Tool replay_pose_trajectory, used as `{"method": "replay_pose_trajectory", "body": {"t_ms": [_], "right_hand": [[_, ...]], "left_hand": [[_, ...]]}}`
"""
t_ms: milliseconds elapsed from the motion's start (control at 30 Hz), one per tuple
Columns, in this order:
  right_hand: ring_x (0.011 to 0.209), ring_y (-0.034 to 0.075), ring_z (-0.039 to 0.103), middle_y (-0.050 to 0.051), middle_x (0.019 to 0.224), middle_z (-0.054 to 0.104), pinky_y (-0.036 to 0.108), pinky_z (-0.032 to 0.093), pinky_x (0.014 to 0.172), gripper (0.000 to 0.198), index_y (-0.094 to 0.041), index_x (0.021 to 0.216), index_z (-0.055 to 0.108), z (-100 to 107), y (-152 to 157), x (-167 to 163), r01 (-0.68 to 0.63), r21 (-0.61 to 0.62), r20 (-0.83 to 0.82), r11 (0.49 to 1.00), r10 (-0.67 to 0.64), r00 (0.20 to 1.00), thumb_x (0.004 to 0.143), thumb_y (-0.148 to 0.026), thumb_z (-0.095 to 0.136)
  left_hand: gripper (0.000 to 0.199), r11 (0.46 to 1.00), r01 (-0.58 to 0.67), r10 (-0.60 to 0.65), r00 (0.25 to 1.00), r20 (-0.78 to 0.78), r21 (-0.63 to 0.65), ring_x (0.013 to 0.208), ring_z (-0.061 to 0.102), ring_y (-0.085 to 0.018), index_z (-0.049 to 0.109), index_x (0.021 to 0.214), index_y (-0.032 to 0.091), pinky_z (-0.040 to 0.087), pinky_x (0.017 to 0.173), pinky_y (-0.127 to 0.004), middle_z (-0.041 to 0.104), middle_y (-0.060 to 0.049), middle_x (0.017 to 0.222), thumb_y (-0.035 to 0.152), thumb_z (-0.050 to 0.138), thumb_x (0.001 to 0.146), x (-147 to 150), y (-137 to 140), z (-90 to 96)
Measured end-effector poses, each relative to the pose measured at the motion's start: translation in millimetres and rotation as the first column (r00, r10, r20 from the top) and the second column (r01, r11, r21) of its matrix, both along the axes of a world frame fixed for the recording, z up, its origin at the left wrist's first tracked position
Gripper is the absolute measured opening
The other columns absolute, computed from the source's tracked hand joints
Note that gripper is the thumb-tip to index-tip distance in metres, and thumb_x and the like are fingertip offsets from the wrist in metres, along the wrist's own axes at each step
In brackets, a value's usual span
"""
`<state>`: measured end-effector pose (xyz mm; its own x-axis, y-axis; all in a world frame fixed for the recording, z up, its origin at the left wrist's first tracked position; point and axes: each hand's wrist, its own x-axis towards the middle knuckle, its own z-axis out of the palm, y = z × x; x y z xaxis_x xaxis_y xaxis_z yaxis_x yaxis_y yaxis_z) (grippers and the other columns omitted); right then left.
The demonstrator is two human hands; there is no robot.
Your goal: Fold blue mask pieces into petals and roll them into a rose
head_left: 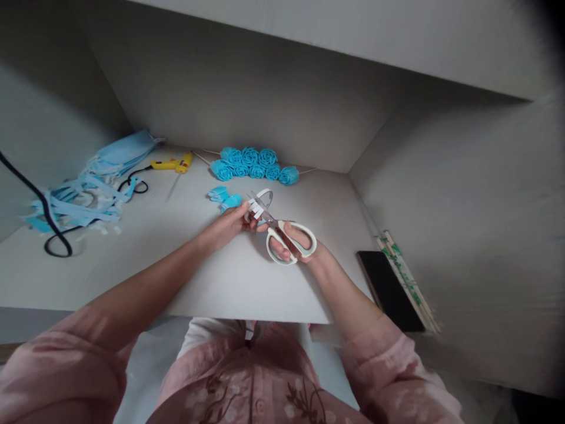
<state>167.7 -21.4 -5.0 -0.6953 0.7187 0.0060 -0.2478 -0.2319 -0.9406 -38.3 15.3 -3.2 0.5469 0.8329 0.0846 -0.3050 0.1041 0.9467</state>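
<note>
- Scissors (271, 221) sit in the right grip (302, 238), thumb through one pale loop and fingers through the other, the hand curled around the handles; the blades point forward and left, at the white strip.
- White strip (256, 208), cut into narrow tabs along one side, is pinched in the left grip (236, 220), thumb and fingers closed on it, just in front of the right grip.
- Blue pieces (231, 202), small and petal-like, lie just beyond the left grip.
- Blue roses (249, 157) are bunched farther beyond both grips, with thin stems sticking out to either side.
- Yellow glue gun (170, 164) lies beyond and left of the left grip, a dark cord at its handle.
- Face masks (121, 154) and blue and white scraps (83, 203) are heaped well to the left of that grip.
- Black flat object (391, 290) and pale sticks with green markings (406, 272) lie to the right of the right grip.
- Bench (247, 288), pale, spreads below both grips.
</note>
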Motion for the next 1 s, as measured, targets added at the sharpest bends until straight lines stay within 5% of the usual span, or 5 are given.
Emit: {"method": "replay_pose_trajectory", "body": {"t_ms": [267,400,533,633,1000], "right_hand": [[0.036,0.005,0.035,-0.008,0.052,0.051,0.018,0.033,0.033,0.066,-0.013,0.121,0.061,-5.8,3.9,-0.7,-0.024,-0.076,-0.054,0.997,0.019,0.998,0.083,-0.068,0.06],[0.035,0.005,0.032,-0.009,0.049,0.046,0.018,0.034,0.035,0.06,-0.013,0.122,0.06,-4.5,5.2,1.9,-0.017,-0.116,-0.034,0.993,0.013,0.999,0.094,-0.064,0.043],[0.035,0.004,0.03,-0.009,0.049,0.044,0.017,0.03,0.036,0.057,-0.013,0.115,0.063,-0.2,3.3,9.1,-0.069,-0.086,-0.096,0.994,0.061,0.994,0.093,-0.062,0.047],[0.037,0.004,0.033,-0.007,0.052,0.048,0.018,0.029,0.036,0.054,-0.012,0.113,0.065,5.2,-2.4,10.9,-0.126,-0.05,-0.081,0.991,0.122,0.989,0.089,-0.059,0.057],[0.036,0.004,0.036,-0.007,0.05,0.049,0.018,0.034,0.035,0.061,-0.008,0.122,0.063,7.4,-9.7,9.3,-0.166,0.066,0.027,0.984,0.164,0.986,0.088,-0.059,0.058]], "left_hand": [[0.037,0.993,-0.075,0.08,0.995,0.058,-0.095,0.076,0.059,-0.019,0.063,0.077,0.016,0.047,0.081,-0.032,0.062,-0.004,0.073,0.051,0.056,0.087,2.9,0.4,4.1],[0.049,0.998,0.014,-0.008,0.996,0.084,-0.068,0.086,0.064,-0.024,0.067,0.08,0.015,0.048,0.085,-0.036,0.068,-0.01,0.083,0.059,0.049,0.087,0.4,-1.1,7.5],[0.071,0.998,0.039,-0.039,0.999,0.001,-0.041,0.069,0.062,-0.02,0.071,0.085,0.014,0.046,0.063,-0.03,0.07,-0.012,0.084,0.077,0.038,0.084,-4.8,2.9,7.7],[0.08,1.0,-0.002,-0.002,0.99,-0.138,-0.032,0.048,0.049,-0.014,0.073,0.087,0.015,0.028,0.043,-0.025,0.068,-0.01,0.071,0.085,0.034,0.079,-9.8,7.3,8.5],[0.062,0.996,0.087,-0.078,0.962,-0.263,0.021,0.041,0.051,-0.014,0.075,0.081,0.013,0.028,0.04,-0.024,0.062,-0.008,0.051,0.07,0.05,0.084,-21.8,5.2,16.0]]}}
